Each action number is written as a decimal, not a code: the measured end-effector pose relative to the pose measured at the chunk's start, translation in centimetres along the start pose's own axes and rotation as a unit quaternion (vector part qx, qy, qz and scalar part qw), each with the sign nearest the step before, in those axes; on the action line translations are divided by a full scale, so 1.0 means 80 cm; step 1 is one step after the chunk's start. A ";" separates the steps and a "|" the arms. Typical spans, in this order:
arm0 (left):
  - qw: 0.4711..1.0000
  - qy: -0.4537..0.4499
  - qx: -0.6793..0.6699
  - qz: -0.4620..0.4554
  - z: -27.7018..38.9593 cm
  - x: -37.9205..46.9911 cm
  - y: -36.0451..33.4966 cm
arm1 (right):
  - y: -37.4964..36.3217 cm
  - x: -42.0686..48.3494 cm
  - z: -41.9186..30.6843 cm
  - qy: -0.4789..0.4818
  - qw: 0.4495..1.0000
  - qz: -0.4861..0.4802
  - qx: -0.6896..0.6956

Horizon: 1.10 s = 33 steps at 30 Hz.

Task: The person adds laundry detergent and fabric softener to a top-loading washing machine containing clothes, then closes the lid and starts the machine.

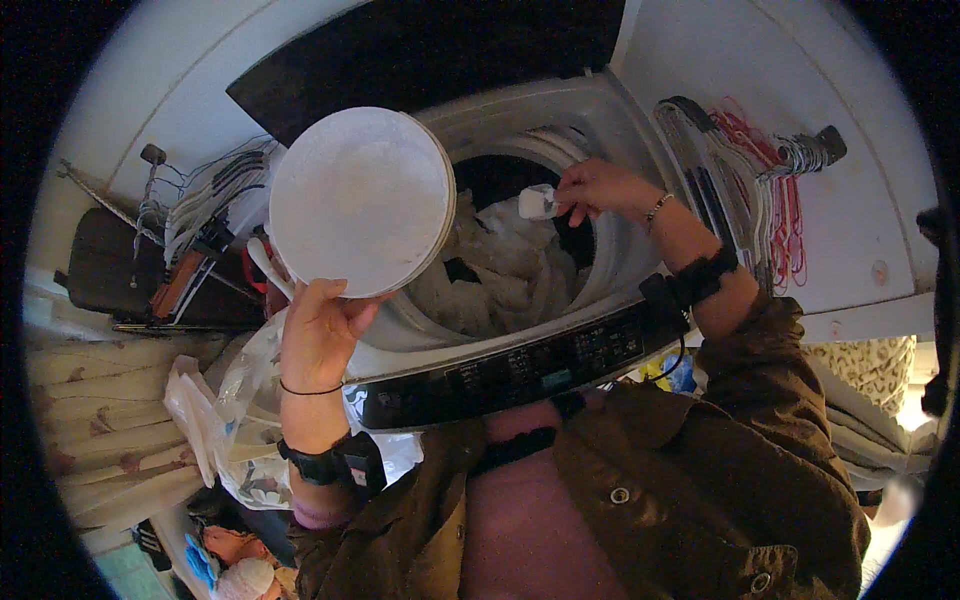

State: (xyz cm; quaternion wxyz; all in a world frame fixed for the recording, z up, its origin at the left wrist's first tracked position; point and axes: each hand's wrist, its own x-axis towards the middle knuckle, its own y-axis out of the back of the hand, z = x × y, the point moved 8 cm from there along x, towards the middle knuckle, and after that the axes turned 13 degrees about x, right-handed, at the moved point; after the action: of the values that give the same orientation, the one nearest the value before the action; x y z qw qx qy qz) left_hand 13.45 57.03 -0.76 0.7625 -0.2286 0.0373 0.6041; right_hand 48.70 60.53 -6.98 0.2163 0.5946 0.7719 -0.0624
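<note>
My left hand (321, 330) grips the lower rim of a round white tub (360, 202), raised over the left side of a top-loading washing machine (390, 337). Whether its pale round face is a lid or powder inside, I cannot tell. Between the fingertips of my right hand (600, 191) is a small whitish scoop (537, 202), held above the open drum (581, 289). Pale, crumpled fabric (510, 259) lies in the drum below it. The tub hides part of the drum's left side.
The dark washer lid (465, 52) stands raised behind. A control panel (517, 367) runs along the front edge. Hangers hang on the right wall (787, 202), with more hangers (225, 187) at left. A clear plastic bag (251, 427) is beside my left forearm, near a curtain (112, 405).
</note>
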 end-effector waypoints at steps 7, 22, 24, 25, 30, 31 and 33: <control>1.000 0.005 -0.001 -0.011 -0.011 0.000 -0.003 | -0.001 0.008 0.018 -0.032 0.980 0.066 -0.184; 0.994 0.010 0.081 -0.072 -0.021 -0.005 -0.029 | -0.028 -0.130 -0.133 0.192 0.947 0.103 0.236; 0.991 0.018 0.089 -0.096 -0.024 -0.006 -0.041 | -0.052 -0.147 -0.158 0.229 0.947 0.085 0.207; 0.989 0.020 0.089 -0.115 -0.025 -0.007 -0.049 | -0.065 -0.152 -0.167 0.235 0.960 0.108 0.107; 0.981 0.020 0.095 -0.168 -0.029 -0.025 -0.091 | -0.143 -0.174 -0.192 0.275 0.817 0.246 -0.444; 0.979 0.022 0.091 -0.180 -0.030 -0.031 -0.100 | -0.149 -0.183 -0.194 0.287 0.804 0.265 -0.448; 0.977 0.019 0.086 -0.196 -0.029 -0.045 -0.116 | -0.155 -0.203 -0.191 0.279 0.791 0.289 -0.461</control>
State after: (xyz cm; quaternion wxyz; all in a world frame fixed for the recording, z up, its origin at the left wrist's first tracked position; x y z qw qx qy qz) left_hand 21.71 51.29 1.18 0.8821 -0.1767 0.0576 0.4328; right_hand 36.25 47.94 11.36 0.2476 0.6112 0.5282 0.5350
